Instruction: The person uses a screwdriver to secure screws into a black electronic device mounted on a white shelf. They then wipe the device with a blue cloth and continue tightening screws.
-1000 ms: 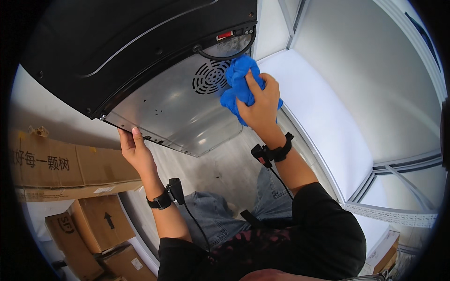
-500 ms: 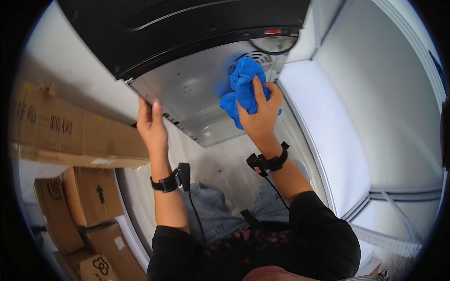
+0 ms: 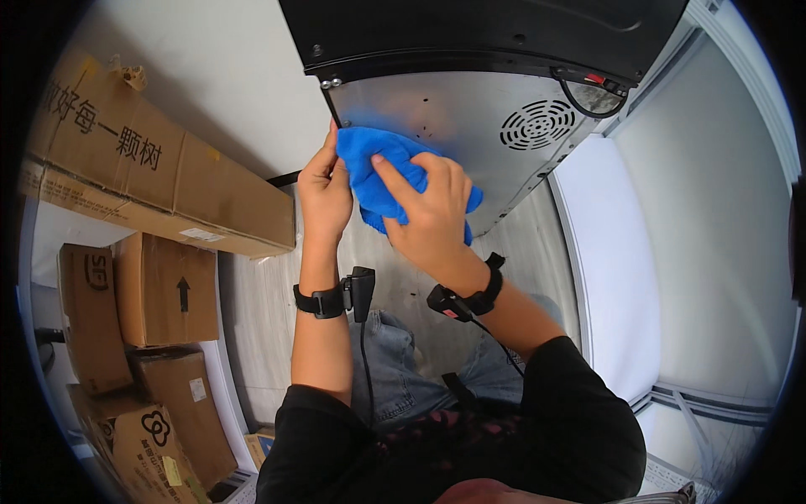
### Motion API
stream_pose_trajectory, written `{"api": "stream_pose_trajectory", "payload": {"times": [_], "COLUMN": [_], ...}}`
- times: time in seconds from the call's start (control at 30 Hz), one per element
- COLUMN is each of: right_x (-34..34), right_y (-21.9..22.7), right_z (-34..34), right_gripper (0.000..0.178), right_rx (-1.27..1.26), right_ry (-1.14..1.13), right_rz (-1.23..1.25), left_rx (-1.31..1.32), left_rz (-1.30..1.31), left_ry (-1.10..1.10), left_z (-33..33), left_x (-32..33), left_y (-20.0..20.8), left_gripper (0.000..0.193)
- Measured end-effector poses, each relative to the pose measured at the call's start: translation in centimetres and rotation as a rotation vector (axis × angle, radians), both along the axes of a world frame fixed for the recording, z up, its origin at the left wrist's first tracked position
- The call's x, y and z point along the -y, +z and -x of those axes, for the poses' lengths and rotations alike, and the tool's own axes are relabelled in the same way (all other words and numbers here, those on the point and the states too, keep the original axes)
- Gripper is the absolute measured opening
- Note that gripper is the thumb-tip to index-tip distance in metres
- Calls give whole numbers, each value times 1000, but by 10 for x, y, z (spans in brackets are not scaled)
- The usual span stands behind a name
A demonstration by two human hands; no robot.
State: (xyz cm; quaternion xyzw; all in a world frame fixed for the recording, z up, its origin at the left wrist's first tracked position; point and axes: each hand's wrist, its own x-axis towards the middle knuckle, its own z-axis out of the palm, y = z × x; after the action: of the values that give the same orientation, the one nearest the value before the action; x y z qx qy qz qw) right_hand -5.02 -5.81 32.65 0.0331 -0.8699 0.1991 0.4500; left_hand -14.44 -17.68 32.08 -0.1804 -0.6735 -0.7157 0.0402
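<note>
A blue cloth (image 3: 365, 172) is bunched under my right hand (image 3: 432, 210), its fingers closed on it and pressing it to the silvery metal panel (image 3: 470, 101) of a black-topped appliance (image 3: 470, 34). The cloth lies over the panel's left side and reaches its left edge. At that edge my left hand (image 3: 326, 193) grips the appliance, partly behind the cloth, so some fingertips are hidden. A round slotted vent (image 3: 537, 126) shows in the panel to the right of the cloth. Each wrist wears a black strap with a small device.
A long cardboard box (image 3: 168, 168) lies at the left, with several more cartons (image 3: 172, 290) below it. A black cable (image 3: 579, 105) loops at the panel's upper right. White wall panels (image 3: 613, 269) line the right side, above a grey wood-look floor (image 3: 269, 336).
My right hand has carried the cloth left, from near the vent to the panel's left edge, beside my left hand. The view has shifted, so the appliance appears further right.
</note>
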Motion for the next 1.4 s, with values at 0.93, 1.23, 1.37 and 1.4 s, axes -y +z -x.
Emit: {"api": "stream_pose_trajectory", "payload": {"times": [0.93, 1.23, 1.37, 1.4], "right_x": [-31, -46, -7, -3], "right_y": [-53, -62, -43, -44], "right_z": [-8, -8, 4, 6], "right_gripper": [58, 63, 64, 62], "right_rx": [38, -151, -107, -81], "right_ry": [-34, -206, -57, -62], "right_rz": [18, 172, 161, 102], "left_rx": [64, -49, -68, -151], "left_rz": [196, 265, 307, 279], "left_ry": [-88, 91, 216, 243], "left_z": [-7, -14, -5, -3], "left_x": [18, 3, -1, -1], "left_y": [-6, -8, -18, -21], "left_gripper": [56, 42, 31, 29]}}
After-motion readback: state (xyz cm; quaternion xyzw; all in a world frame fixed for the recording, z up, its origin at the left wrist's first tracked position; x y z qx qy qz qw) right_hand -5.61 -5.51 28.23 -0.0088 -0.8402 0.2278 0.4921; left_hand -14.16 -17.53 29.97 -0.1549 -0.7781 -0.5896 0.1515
